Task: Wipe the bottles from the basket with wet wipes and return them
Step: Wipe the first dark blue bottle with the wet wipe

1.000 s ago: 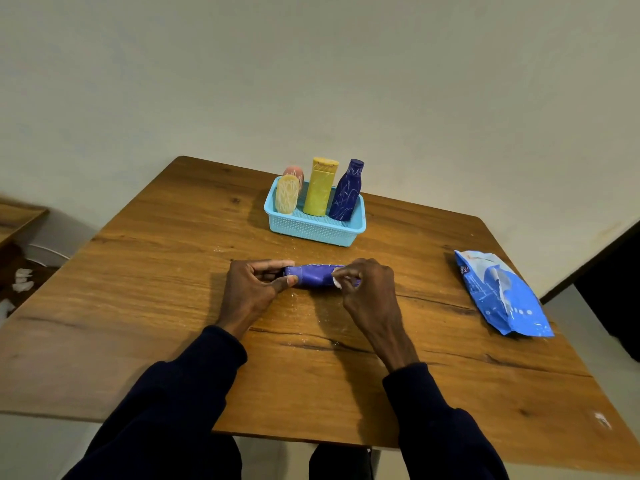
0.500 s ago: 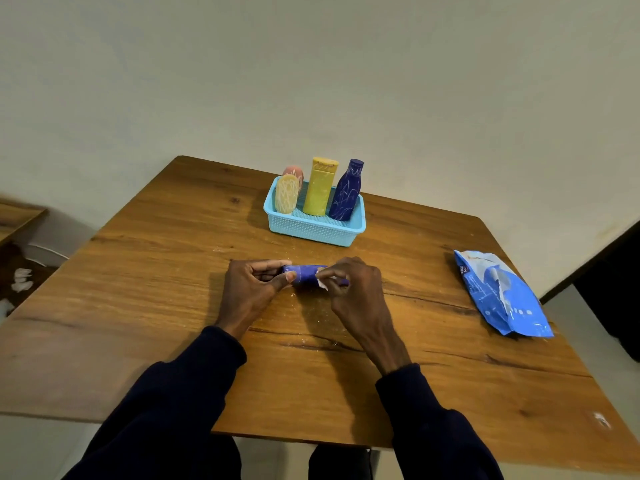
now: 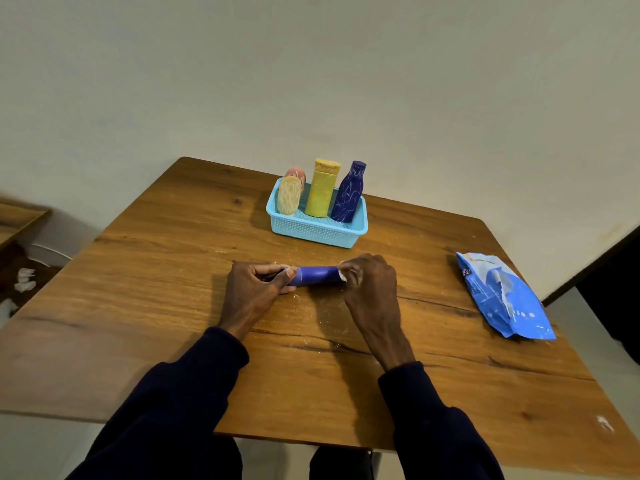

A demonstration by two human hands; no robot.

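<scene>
A purple-blue bottle (image 3: 316, 275) lies sideways between my hands just above the middle of the wooden table (image 3: 173, 292). My left hand (image 3: 254, 289) grips its left end with thumb and fingers. My right hand (image 3: 370, 282) is curled round its right end, pressing a white wet wipe (image 3: 343, 276) against it; most of the wipe is hidden under my fingers. Behind them stands a light blue basket (image 3: 315, 230) holding a dark blue bottle (image 3: 348, 195), a yellow bottle (image 3: 322, 188), a pale yellow oval bottle (image 3: 289, 195) and a pinkish one (image 3: 297, 174) behind it.
A blue pack of wet wipes (image 3: 504, 294) lies near the table's right edge, its flap lifted. White crumbs are scattered on the wood around my hands. Crumpled white wipes (image 3: 24, 278) lie on the floor at the left. A wall rises just behind the table.
My right hand with the wipe slid left along the bottle toward my left hand, then back right to the bottle's right end. The left hand kept its hold.
</scene>
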